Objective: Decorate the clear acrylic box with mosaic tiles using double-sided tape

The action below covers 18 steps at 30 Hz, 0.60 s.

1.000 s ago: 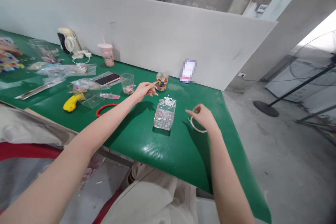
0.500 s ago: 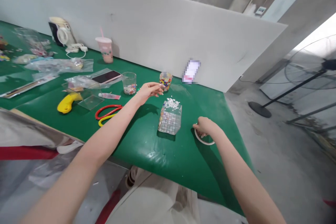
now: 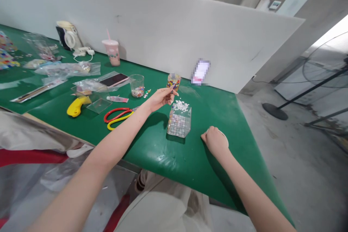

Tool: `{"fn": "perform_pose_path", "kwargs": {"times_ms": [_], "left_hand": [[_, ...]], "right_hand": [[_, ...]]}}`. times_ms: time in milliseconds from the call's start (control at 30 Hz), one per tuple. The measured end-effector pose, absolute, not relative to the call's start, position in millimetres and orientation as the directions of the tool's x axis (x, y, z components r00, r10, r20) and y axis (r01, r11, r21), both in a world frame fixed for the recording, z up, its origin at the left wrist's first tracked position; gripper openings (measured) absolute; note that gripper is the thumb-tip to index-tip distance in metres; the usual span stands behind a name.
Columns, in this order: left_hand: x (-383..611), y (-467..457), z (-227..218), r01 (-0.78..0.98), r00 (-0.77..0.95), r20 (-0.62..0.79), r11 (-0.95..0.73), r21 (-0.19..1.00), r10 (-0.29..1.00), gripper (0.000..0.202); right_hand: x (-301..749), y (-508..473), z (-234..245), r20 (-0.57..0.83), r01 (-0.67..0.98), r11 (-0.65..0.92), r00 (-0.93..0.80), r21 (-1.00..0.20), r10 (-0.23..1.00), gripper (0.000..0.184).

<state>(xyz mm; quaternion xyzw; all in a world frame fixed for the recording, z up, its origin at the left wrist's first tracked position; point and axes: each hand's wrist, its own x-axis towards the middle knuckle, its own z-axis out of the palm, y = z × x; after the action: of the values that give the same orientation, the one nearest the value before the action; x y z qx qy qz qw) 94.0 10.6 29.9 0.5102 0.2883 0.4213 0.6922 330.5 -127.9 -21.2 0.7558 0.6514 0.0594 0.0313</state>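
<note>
My left hand (image 3: 160, 98) hovers over the green table (image 3: 152, 145) with its fingers pinched together just left of a clear square box (image 3: 178, 121) lined with small coloured tiles; what it pinches is too small to name. White chips lie heaped on the box's far rim. My right hand (image 3: 216, 140) rests closed on the table to the right of the box, covering a thin white ring (image 3: 224, 135) of which only an edge shows. A small jar of coloured tiles (image 3: 174, 81) stands just beyond my left hand.
Red and yellow scissors (image 3: 118, 115), a yellow tool (image 3: 76, 105), a clear cup (image 3: 136, 85), a phone (image 3: 114, 79), plastic bags, a pink drink cup (image 3: 113, 52) and a small fan (image 3: 67, 35) lie to the left. A white partition (image 3: 163, 32) backs the table. The table's right edge drops to a concrete floor.
My right hand has come down and closed over the white ring. My left hand has moved a little right, nearer the box, and its fingers have pinched.
</note>
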Motion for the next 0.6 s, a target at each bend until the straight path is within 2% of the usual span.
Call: {"fn": "perform_pose_path", "kwargs": {"times_ms": [167,267,433,600], "left_hand": [[99.7,9.8,15.0,-0.281,0.416,-0.029,0.159,0.947,0.909,0.023],[95.4,7.8,7.0,-0.262,0.364,-0.066,0.17,0.95,0.929,0.021],[84.4,5.5,-1.5,-0.229,0.322,-0.059,0.138,0.964,0.945,0.024],[88.7,-2.4,16.6,-0.25,0.268,0.06,0.009,0.968,0.962,0.023]], "right_hand": [[330.4,-141.4,-33.7,0.111,0.977,-0.21,0.205,0.032,0.972,0.031],[332.0,-144.1,-36.6,0.131,0.972,-0.225,0.232,-0.064,0.964,0.03],[346.4,-142.9,-28.3,0.145,0.928,-0.176,0.233,-0.329,0.962,0.028],[348.2,-139.1,13.3,0.226,0.789,0.023,0.148,-0.614,0.963,0.045]]}}
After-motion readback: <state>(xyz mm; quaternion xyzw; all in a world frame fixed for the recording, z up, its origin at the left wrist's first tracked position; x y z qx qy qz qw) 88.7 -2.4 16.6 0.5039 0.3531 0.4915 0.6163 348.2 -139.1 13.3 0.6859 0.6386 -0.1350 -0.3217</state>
